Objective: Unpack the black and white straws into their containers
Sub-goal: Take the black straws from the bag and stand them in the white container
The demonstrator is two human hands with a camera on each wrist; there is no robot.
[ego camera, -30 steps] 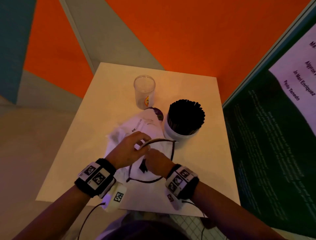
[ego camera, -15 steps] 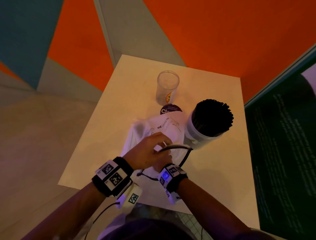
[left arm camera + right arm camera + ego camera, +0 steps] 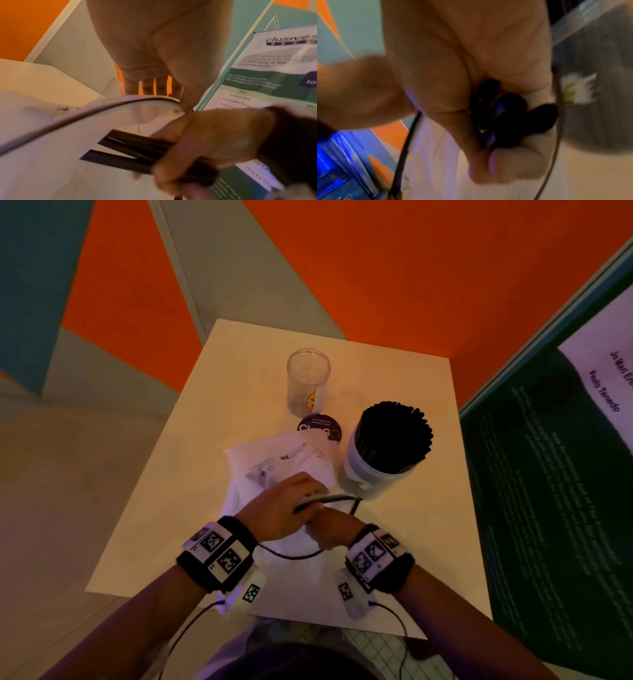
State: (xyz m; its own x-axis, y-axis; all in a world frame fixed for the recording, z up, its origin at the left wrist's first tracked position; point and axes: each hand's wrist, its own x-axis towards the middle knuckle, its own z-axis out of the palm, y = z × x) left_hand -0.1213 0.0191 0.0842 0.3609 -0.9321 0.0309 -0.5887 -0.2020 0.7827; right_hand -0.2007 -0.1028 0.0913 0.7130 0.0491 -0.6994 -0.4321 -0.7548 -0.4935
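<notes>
A white bag [image 3: 291, 453] with a black-edged mouth [image 3: 342, 498] lies in the middle of the white table [image 3: 239, 392]. My left hand [image 3: 291, 505] pinches the upper edge of that mouth and holds it up. My right hand [image 3: 329, 525] is at the opening, just under the left; it grips a few black straws [image 3: 137, 148], whose ends [image 3: 508, 115] show in its fist. To the right stands a white container [image 3: 370, 474] packed with black straws [image 3: 394, 436]. A clear cup [image 3: 308, 381] stands upright behind the bag with nothing in it. No white straws show.
A round purple disc [image 3: 318, 428] lies between the cup and the bag, partly under the bag. A dark green printed board [image 3: 548, 491] rises along the table's right edge. Orange and grey walls close in behind the table. Cables hang from both wristbands.
My right hand went under the left hand into the bag mouth and now holds black straws. The left hand kept hold of the rim. The head view swung about.
</notes>
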